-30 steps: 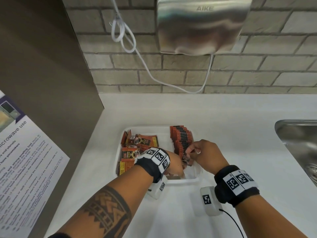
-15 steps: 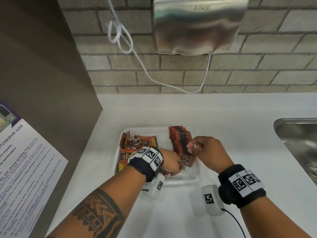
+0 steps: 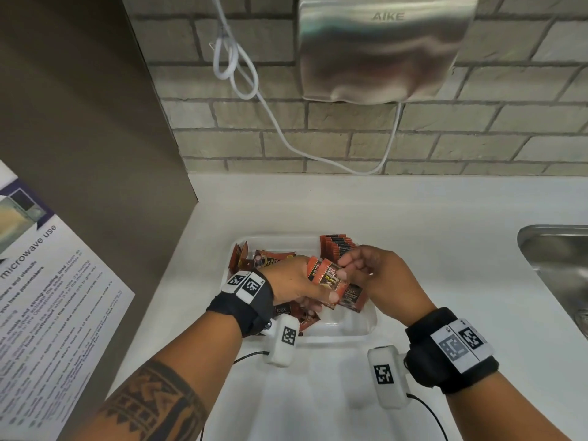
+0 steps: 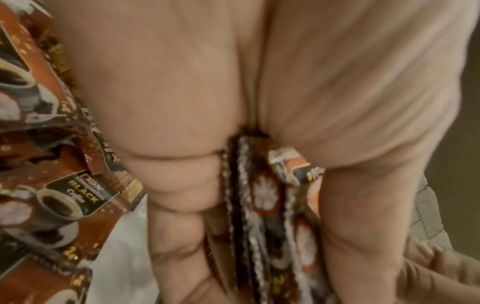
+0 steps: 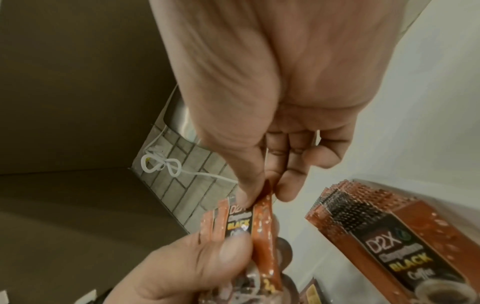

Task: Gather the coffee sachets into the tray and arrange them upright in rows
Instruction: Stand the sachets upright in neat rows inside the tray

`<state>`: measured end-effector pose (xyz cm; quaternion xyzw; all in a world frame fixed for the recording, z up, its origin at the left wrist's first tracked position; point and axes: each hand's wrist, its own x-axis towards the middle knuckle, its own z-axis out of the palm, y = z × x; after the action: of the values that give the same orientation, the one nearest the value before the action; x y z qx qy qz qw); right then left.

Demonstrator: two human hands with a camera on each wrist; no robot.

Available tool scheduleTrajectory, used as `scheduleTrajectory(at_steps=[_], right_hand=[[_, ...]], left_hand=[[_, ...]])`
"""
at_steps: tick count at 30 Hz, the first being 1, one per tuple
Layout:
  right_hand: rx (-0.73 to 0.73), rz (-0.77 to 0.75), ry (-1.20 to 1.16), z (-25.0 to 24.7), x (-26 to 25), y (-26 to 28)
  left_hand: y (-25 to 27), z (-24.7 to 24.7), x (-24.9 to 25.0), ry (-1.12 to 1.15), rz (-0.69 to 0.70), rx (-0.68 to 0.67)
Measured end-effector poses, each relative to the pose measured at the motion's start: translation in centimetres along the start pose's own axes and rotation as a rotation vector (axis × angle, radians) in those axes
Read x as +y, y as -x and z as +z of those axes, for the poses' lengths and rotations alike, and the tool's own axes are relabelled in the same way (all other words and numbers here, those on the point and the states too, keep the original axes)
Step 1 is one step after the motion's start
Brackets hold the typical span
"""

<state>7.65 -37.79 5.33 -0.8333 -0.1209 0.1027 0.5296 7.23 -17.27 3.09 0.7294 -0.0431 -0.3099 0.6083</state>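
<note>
A clear plastic tray [image 3: 359, 334] sits on the white counter. A row of orange-brown coffee sachets [image 3: 337, 249] [image 5: 384, 226] stands upright along its right side; loose sachets [image 3: 270, 262] [image 4: 59, 201] lie in its left half. My left hand [image 3: 305, 288] grips a small bundle of sachets [image 3: 327, 281] [image 4: 262, 205] above the tray, thumb across the front one. My right hand [image 3: 356, 265] pinches the top edge of one sachet [image 5: 265, 218] in that bundle between thumb and forefinger.
A steel sink [image 3: 560, 259] lies at the right edge. A brown cabinet panel [image 3: 79, 138] with a microwave notice [image 3: 47, 307] stands at left. A brick wall, a hand dryer [image 3: 381, 46] and its white cable [image 3: 241, 74] are behind the tray.
My left hand has come up out of the tray holding a bundle of sachets. My right hand left the upright row and moved left to pinch one sachet in the bundle.
</note>
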Motion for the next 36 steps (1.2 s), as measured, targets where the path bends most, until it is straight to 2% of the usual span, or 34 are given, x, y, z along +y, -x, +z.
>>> scheduleTrajectory(at_steps=[2, 7, 11, 13, 17, 19, 25, 36], right_hand=[[0.003, 0.003, -0.021, -0.3, -0.2, -0.1], [-0.019, -0.002, 0.009, -0.9, -0.8, -0.4], [0.010, -0.028, 0.121, -1.3, -1.3, -0.5], [0.035, -0.035, 0.203, -1.6, -1.3, -0.4], [0.005, 0.000, 0.391, -2.0, -0.5, -0.1], [0.005, 0.032, 0.471, -1.8, 0.1, 0.0], [0.044, 0.063, 0.514, -1.0, 1.3, 0.2], [0.000, 0.100, 0.503, -0.3, 2.3, 0.1]], left_hand=[[0.1, -0.1, -0.2, -0.019, 0.007, 0.007], [0.1, -0.3, 0.3, -0.271, 0.050, 0.098], [-0.2, 0.0, 0.3, -0.374, 0.073, 0.179], [-0.3, -0.5, 0.0, -0.494, 0.028, 0.147], [0.0, -1.0, -0.1, -0.800, -0.194, 0.027], [0.0, -0.4, 0.2, -0.892, -0.252, -0.024], [-2.1, 2.8, 0.4, -0.987, -0.278, -0.195], [-4.3, 4.7, 1.0, -1.087, -0.336, -0.192]])
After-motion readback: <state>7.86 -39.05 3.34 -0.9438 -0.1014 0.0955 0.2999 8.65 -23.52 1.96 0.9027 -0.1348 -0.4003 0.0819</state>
